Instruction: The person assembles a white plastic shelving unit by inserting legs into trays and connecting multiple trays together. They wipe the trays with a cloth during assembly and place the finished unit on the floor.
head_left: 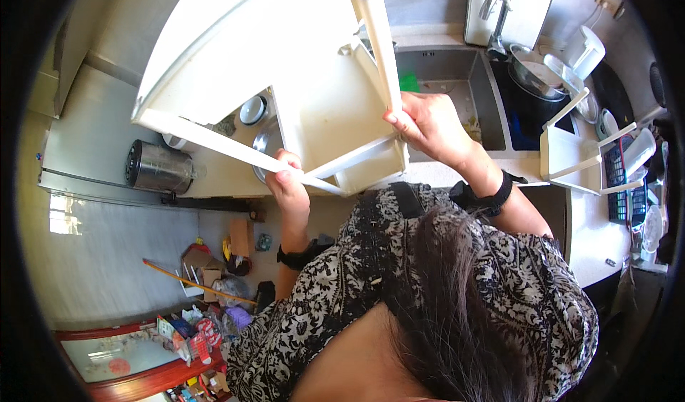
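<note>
gripping at the fingers first: left hand (289, 188) curled tight round a thin front rail of the white plastic rack (285, 81), thumb on top. right hand (428, 127) closed round the upright side bar, fingers wrapped, knuckles toward camera. rack held tilted, raised above the counter edge (228, 181), between the person and the steel sink (457, 95); its base panel blocks much of what lies behind. a second white shelf piece (578, 159) stands on the counter to the right, well apart. a steel canister (157, 166) lies to the left. judgement: to handle it well, keep both grips firm, level the rack, and mind the tap (496, 16) and dishes (531, 66).
</note>
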Available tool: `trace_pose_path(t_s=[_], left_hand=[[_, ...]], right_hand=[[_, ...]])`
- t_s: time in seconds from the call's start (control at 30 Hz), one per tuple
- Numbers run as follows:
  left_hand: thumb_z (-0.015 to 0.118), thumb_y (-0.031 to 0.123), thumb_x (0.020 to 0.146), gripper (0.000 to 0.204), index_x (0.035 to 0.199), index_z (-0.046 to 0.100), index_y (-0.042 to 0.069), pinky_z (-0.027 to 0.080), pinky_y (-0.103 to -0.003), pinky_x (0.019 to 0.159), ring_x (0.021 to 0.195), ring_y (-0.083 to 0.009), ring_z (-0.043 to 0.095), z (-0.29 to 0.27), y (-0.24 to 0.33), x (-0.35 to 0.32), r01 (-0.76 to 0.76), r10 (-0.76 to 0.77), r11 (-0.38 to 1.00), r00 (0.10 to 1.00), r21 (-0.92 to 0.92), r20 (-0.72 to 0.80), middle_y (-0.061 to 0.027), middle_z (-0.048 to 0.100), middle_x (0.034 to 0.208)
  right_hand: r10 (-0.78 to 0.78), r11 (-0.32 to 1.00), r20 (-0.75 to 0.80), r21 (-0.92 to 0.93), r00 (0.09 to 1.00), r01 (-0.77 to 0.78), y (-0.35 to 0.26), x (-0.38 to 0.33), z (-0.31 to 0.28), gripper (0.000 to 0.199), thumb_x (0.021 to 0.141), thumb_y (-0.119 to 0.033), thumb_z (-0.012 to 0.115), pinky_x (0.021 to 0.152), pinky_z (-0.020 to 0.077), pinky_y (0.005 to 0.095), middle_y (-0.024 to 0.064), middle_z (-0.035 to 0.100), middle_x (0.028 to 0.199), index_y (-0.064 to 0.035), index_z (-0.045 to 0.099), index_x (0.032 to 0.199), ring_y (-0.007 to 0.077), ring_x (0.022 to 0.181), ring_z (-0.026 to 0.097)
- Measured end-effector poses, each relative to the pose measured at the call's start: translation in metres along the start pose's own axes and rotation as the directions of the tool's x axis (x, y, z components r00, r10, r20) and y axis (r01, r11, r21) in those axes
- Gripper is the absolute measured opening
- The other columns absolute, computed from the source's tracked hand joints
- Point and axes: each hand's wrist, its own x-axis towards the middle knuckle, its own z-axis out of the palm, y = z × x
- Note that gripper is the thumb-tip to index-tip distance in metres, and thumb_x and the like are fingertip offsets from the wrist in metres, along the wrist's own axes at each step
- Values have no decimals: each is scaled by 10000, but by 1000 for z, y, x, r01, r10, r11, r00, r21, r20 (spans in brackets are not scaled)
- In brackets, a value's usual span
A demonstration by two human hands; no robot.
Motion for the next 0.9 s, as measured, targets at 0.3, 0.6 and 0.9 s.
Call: trace_pose_path(t_s=[0.3,0.6,0.9], left_hand=[[316,740,913,879,1217,525,-58,393,-281,641,714,-135,459,-61,57,33,-110,124,987,986,120,-111,-47,534,886],[281,852,817,1112,1467,296,-50,240,-416,1142,1386,-291,325,-136,163,153,-501,512,855,857,133,-61,-200,339,1493],[542,667,852,830,1319,437,-10,258,-487,1119,1316,-330,395,-136,167,149,-582,587,810,806,77,-83,-187,473,1367]], right_hand=[[-106,994,90,1,990,106,-48,17,-26,445,907,-483,573,599,493,402,153,569,777,-41,602,863,333,653,609],[20,969,187,-245,982,27,-107,17,-13,459,834,-509,657,546,519,393,121,571,788,-67,691,951,311,598,607],[4,980,220,-194,976,40,-112,10,-5,476,837,-530,659,616,545,389,134,629,968,-65,714,919,320,679,654]])
